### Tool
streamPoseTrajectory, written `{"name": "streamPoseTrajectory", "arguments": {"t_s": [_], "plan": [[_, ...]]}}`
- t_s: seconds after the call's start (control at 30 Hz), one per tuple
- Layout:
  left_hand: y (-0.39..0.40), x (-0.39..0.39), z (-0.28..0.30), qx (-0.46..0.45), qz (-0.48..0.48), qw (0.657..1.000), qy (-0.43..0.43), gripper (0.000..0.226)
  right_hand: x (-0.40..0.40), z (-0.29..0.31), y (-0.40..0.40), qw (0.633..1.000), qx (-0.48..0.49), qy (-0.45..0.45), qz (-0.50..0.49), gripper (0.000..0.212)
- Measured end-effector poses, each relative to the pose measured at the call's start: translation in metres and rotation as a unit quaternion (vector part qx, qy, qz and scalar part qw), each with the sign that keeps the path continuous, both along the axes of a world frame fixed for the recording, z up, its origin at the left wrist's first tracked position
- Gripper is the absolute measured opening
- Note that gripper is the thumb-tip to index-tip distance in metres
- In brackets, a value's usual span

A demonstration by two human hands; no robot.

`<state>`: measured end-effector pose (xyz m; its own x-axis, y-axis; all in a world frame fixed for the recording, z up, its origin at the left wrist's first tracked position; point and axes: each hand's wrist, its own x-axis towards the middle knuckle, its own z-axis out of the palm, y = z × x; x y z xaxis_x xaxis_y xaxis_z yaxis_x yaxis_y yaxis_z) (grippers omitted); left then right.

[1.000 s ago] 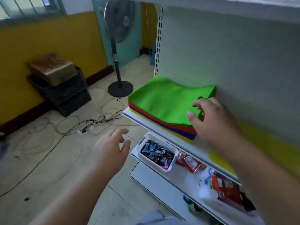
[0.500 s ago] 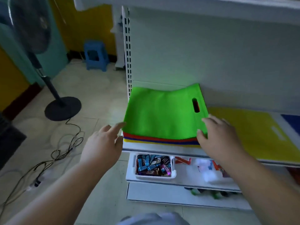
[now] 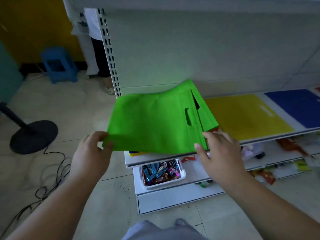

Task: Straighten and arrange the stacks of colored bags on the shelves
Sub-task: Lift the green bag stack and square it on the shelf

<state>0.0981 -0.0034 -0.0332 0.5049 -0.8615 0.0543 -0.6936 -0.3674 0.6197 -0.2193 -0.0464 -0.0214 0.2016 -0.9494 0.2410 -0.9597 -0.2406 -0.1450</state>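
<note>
Holding the green bag (image 3: 152, 122) by its front corners, your left hand (image 3: 91, 153) pinches one and your right hand (image 3: 218, 151) grips the other, lifted off the stack (image 3: 136, 153) on the shelf (image 3: 259, 138). Keep both corners level and lay it back square, tbh.

A bright green non-woven fabric bag (image 3: 152, 122) with an oval die-cut handle slot lies at centre frame, its front edge lifted off the white metal shelf (image 3: 270, 137) and its surface rippled. Beneath its lower edge, slivers of a yellow and blue bag stack (image 3: 136, 153) show, with a trace of red at its right corner. To the right, a flat yellow fabric bag (image 3: 247, 116) lies on the shelf, and a flat dark blue fabric bag (image 3: 297, 108) lies just beside it, at the right edge.
</note>
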Motion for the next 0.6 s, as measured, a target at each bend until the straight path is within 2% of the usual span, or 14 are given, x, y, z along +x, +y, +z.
{"name": "streamPoseTrajectory", "arguments": {"t_s": [0.07, 0.13, 0.27, 0.33, 0.4, 0.47, 0.6], "plan": [[-0.012, 0.006, 0.001, 0.017, -0.003, 0.997, 0.076, 0.031, 0.003, 0.004, -0.002, 0.991, 0.043, -0.121, -0.047, 0.047], [-0.022, 0.007, 0.004, 0.030, -0.020, 0.990, 0.140, 0.036, 0.008, 0.012, -0.009, 0.960, 0.140, -0.230, -0.076, 0.052], [-0.022, 0.012, 0.006, 0.054, -0.063, 0.981, 0.178, 0.035, 0.019, 0.024, -0.024, 0.900, 0.259, -0.345, -0.061, 0.056], [-0.015, 0.016, 0.009, 0.067, -0.059, 0.963, 0.256, 0.031, 0.019, 0.028, -0.028, 0.888, 0.312, -0.337, -0.018, 0.053], [0.000, 0.020, 0.012, 0.077, -0.059, 0.954, 0.285, 0.030, 0.014, 0.027, -0.028, 0.908, 0.321, -0.266, 0.030, 0.048], [0.016, 0.018, 0.016, 0.052, -0.044, 0.958, 0.279, 0.030, 0.006, 0.025, -0.026, 0.932, 0.281, -0.220, 0.064, 0.046], [0.043, -0.010, 0.022, -0.031, -0.016, 0.982, 0.185, 0.033, -0.016, 0.030, -0.009, 0.959, 0.157, -0.218, 0.086, 0.045]]}}
